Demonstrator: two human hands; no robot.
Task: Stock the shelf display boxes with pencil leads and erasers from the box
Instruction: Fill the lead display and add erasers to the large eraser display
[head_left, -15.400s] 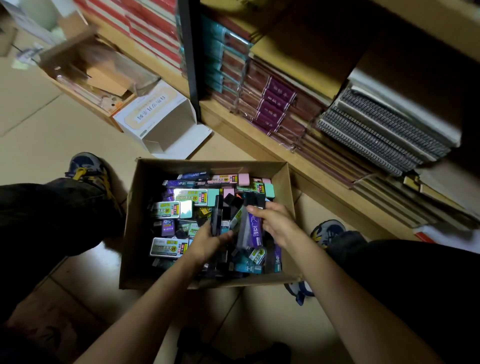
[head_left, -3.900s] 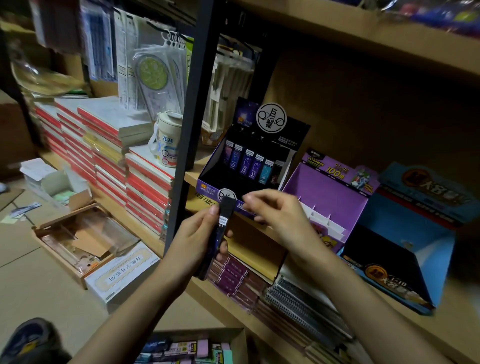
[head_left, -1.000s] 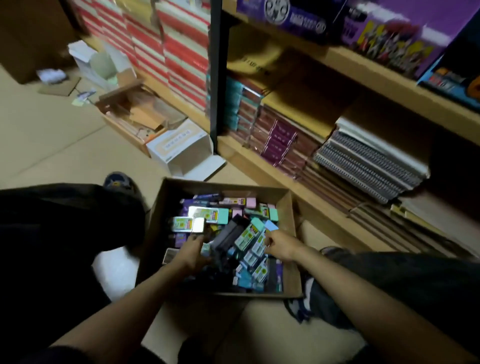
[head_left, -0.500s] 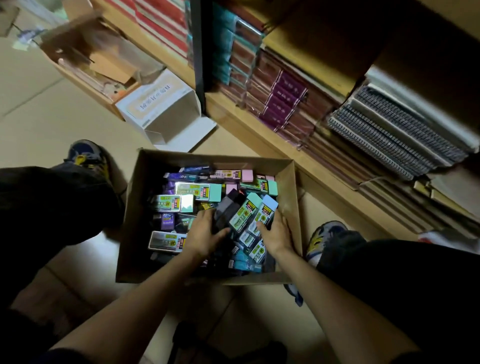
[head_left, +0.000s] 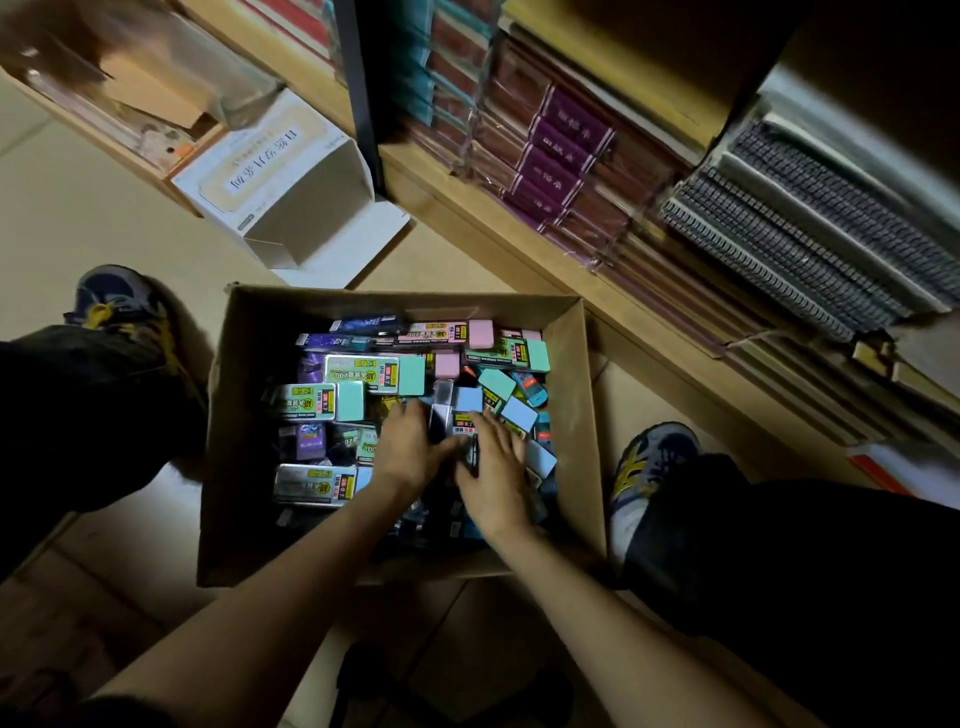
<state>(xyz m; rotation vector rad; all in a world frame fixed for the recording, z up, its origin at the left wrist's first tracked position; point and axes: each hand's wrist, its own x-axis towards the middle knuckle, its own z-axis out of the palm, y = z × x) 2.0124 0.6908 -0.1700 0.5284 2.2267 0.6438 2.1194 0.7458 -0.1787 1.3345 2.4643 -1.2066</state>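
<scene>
Knees (head_left: 67, 415) apart, crouching over the cardboard box (head_left: 582, 415) on the floor (head_left: 78, 218) between two shoes (head_left: 119, 306). Reaching in with both hands, close together at the middle of the heap. Curling the left hand (head_left: 410, 457) round a grey pencil lead case (head_left: 441, 410), thumb across its lower end. Laying the right hand (head_left: 496, 467) flat on blue-capped packs (head_left: 519, 413), fingers spread, gripping nothing. Lying heaped toward the box's far wall: mint-capped packs (head_left: 358, 400) and pink-capped packs (head_left: 480, 332). Standing beyond: open white carton (head_left: 291, 182), low shelf (head_left: 467, 208) holding purple notebooks (head_left: 561, 150) and spiral pads (head_left: 805, 223).
</scene>
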